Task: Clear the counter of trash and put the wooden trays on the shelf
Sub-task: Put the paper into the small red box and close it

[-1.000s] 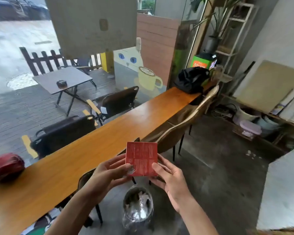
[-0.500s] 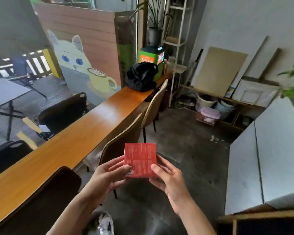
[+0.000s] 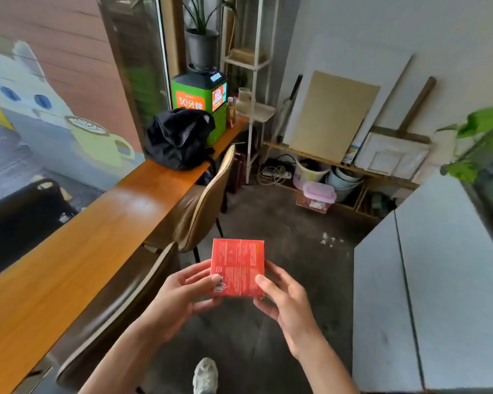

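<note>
The box (image 3: 237,267) is red with fine pale print and a small barcode patch. The bench (image 3: 69,265) is glossy orange-brown wood. The bag (image 3: 178,137) is black; the kiosk (image 3: 199,93) is green with orange panels.

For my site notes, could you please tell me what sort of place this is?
Probably a small café: a long wooden counter with chairs faces a window, outside which a painted cat sits beside a latte cup, and a green kiosk stands at the far end.
</note>
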